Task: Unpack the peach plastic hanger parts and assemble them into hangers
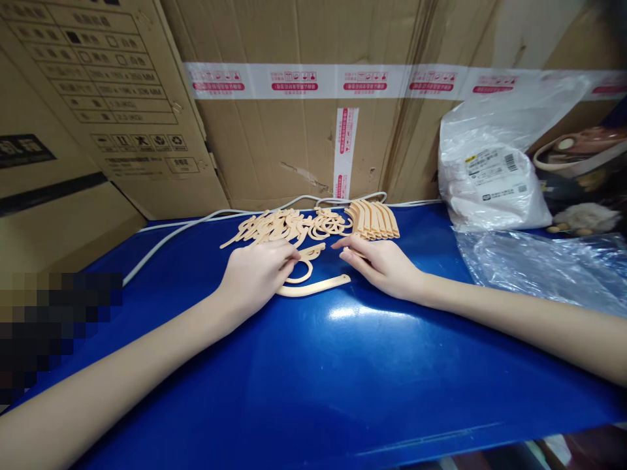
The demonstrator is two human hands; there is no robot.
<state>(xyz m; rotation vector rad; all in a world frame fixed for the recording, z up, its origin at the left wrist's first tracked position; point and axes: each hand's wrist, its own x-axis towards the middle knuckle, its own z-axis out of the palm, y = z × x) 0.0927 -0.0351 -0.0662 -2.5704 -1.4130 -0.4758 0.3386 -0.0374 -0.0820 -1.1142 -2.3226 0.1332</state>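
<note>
Left hand closed on a pale ring; right hand near, fingertips drawn together

Both hands meet over the middle of a blue desk, a small gap between them. Left thumb and fingers pinch the ring at its left side. One curved strip, holed at its free end, runs out from under the same hand, below the ring (whether the two are joined, cannot tell). Short pale piece shows just above the ring, pointing toward the right hand. Right thumb and fingers nearly meet; whether anything sits between them, cannot tell.

Behind the hands: loose heap of similar pale pieces, tangled, and to its right a neat row of curved strips, side by side. White cable runs along the back. Cardboard with white-and-red tape stands beyond; printed carton at left. White plastic bag with a label at right, clear plastic sheet in front of it.
</note>
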